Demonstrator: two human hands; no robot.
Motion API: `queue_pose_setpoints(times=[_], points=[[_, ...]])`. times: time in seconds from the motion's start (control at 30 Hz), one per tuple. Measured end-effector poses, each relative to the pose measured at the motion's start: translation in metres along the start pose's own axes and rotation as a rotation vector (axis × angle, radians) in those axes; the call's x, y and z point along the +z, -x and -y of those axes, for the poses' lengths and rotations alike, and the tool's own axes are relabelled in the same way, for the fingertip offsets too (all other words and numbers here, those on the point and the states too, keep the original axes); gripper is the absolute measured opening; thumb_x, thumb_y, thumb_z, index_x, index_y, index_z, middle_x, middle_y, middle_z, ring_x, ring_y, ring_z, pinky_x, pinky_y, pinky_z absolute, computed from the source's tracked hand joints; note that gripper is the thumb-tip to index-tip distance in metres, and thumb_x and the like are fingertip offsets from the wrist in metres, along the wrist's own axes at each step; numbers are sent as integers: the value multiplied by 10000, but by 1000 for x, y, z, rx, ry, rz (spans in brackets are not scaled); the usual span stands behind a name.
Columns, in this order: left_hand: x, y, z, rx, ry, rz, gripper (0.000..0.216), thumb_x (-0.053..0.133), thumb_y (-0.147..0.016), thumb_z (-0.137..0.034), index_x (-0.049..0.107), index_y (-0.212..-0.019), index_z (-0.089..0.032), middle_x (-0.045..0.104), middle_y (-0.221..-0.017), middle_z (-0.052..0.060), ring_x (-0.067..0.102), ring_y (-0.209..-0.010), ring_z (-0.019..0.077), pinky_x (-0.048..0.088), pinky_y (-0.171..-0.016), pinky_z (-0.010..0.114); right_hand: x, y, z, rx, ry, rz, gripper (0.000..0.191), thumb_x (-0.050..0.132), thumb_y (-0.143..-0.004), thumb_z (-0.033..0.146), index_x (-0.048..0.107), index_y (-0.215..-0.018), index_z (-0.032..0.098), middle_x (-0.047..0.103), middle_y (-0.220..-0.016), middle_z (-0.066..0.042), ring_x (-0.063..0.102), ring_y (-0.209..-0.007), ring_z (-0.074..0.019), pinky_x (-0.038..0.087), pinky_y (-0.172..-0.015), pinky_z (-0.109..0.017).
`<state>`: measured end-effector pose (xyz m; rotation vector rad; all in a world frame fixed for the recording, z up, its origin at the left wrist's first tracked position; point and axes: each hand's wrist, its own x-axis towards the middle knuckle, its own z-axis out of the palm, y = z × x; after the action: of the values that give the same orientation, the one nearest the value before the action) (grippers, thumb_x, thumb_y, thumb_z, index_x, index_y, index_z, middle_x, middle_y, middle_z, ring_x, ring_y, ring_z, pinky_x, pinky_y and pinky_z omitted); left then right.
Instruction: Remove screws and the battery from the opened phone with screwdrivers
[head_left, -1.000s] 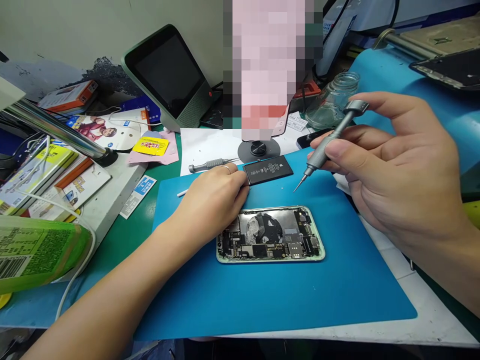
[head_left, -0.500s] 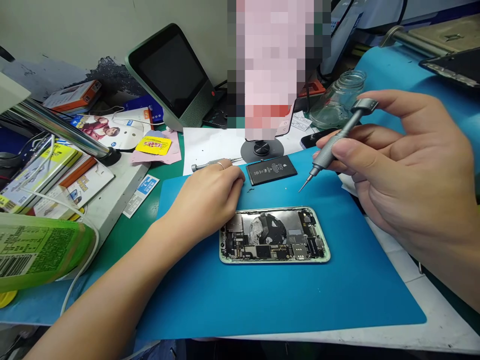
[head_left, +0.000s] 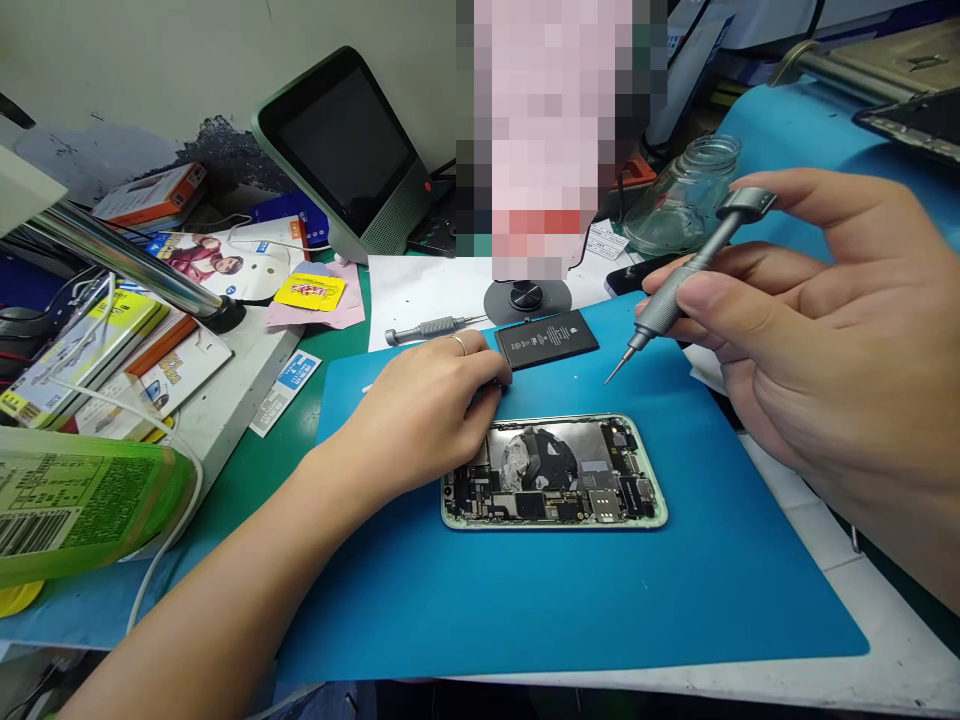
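In my right hand (head_left: 810, 290) is a slim grey screwdriver (head_left: 667, 300), its tip pointing down and left above the mat. My left hand (head_left: 439, 405) has its fingers curled together at the mat, over the upper left corner of an opened phone (head_left: 555, 505). Something small and dark shows at those fingertips, too small to name. The phone lies flat with its circuit board and metal inside exposed. A black phone battery (head_left: 547, 340) rests just beyond my left fingers. Behind that hand lies a second grey screwdriver (head_left: 435, 329).
Under the phone is a blue mat (head_left: 570, 600). A round black stand (head_left: 555, 297) is at the back, below a blurred area. A glass jar (head_left: 682, 205) stands back right, a smart display (head_left: 352, 150) back left. A green package (head_left: 90, 510) and a lamp arm (head_left: 142, 255) crowd the left.
My left hand has moved slightly right, over the spot where small dark bits lay on the mat. The screwdriver in my right hand has barely shifted.
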<state>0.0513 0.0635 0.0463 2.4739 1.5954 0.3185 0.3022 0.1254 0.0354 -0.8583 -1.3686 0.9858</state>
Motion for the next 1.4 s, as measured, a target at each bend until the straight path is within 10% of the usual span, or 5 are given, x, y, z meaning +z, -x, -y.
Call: queue_pose_setpoints(times=[0.87,1.4], points=[[10,-1,3,-70,72,35,155,537,-1098,-230,655,-1009,-185,678,-1014,50,642,-865,218,458,-730,356,-1,-1,-2,-17,27,14,495,893,-800,151,697,-1221,321,791,-960,45,810,-926,-193,733,-816,-401],[6,0,-8,-256,772,62,161,608,-1072,-330,646,-970,-211,623,-855,-36,528,-715,116,399,-622,272,-4,1,-4,-34,64,45,510,848,-873,89,671,-1296,311,809,-962,61,821,-896,-153,721,-774,-323]])
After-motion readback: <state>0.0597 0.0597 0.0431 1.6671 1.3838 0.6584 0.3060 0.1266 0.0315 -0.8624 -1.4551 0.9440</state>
